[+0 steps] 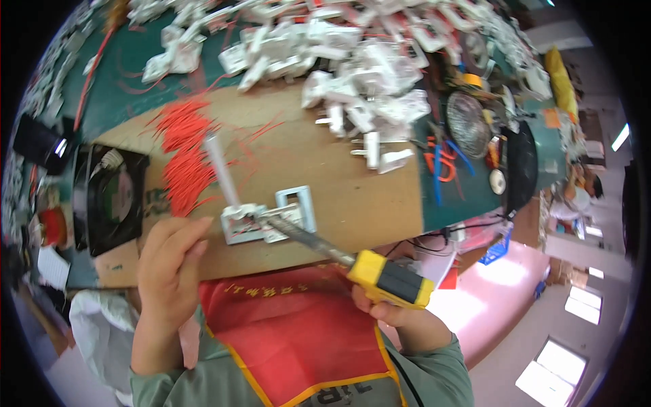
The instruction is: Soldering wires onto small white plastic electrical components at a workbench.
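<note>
My right hand (pixel 386 308) grips the boxy yellow and black handle of what looks like a soldering iron (pixel 390 278). Its metal shaft slants up to the left, its tip at a small white part on a pale fixture (pixel 244 230). From that fixture rises a whitish translucent rod (pixel 222 169). A light-blue frame (pixel 305 207) lies just right of it. My left hand (pixel 169 264) hovers left of the fixture, fingers loosely curled, thumb apart from the index finger, nothing visible between them. Beyond it lies a pile of short red wires (pixel 183 159).
A black box fan (pixel 112 193) stands left on the brown board (pixel 380 203). White plastic parts (pixel 366 74) with red wires heap up at the far side. On the right are a round metallic dish (pixel 468 122), orange-handled scissors (pixel 441 166) and cables (pixel 447 234). Another person (pixel 576 200) sits farther right.
</note>
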### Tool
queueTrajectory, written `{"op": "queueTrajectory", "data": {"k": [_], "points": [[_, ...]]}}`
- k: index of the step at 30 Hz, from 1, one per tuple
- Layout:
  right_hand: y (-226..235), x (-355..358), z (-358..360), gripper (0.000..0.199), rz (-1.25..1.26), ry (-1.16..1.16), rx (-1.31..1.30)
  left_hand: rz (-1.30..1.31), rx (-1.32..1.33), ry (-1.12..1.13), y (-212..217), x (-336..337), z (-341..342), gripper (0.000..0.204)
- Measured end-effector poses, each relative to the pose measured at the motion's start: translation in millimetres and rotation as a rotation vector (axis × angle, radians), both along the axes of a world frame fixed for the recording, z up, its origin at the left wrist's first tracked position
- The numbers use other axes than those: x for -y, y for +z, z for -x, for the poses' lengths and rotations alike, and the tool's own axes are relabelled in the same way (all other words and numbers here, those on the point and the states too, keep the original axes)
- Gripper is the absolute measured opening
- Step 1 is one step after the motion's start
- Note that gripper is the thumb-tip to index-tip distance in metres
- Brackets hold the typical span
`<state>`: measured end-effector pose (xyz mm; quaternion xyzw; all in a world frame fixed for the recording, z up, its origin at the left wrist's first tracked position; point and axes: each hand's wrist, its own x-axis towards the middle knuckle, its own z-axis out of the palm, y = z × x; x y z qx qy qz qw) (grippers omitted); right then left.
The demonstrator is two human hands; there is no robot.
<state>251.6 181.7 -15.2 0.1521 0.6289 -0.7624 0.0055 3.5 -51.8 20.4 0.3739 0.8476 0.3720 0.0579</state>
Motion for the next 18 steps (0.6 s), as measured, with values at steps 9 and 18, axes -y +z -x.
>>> {"op": "queueTrajectory", "data": {"k": [9, 18], "points": [[-23.8, -1.0, -30.6, 0.079, 0.219, 0.003, -0.003, -0.138, -0.048, -0.157, -16.7, -2.4, -7.0, 0.028], [-15.6, 5.8, -17.2, 0.077, 0.267, -0.033, -0.002, -0.098, -0.031, -0.152, -16.2, -6.5, -11.3, 0.035]]}}
